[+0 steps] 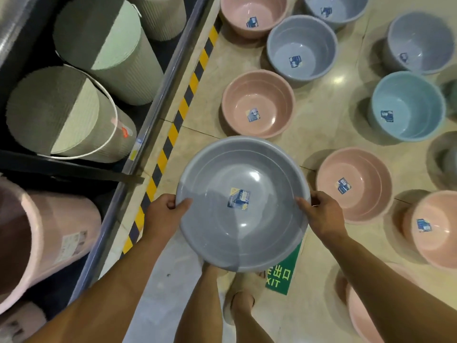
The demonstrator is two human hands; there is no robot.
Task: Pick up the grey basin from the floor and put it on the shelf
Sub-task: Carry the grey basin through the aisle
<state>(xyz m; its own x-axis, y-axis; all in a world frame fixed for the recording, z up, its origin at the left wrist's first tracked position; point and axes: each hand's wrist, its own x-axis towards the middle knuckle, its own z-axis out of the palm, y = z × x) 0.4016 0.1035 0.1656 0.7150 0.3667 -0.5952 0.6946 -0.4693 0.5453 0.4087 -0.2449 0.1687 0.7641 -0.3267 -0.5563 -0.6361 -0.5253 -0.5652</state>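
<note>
Grey basin (243,204) is up off the floor (321,129), held level btwn both hands. L hand (168,214) grips its left rim, thumb inside; R hand (324,214) grips the right rim likewise. Shelf (138,149) w/ green bins (66,112) sits to my left; pink basins (258,103) behind.

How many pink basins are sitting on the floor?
5 pink basins: one at the top, one below it, one right of the grey basin, one at the right edge, one half hidden at the bottom right. More may be out of view.
</note>
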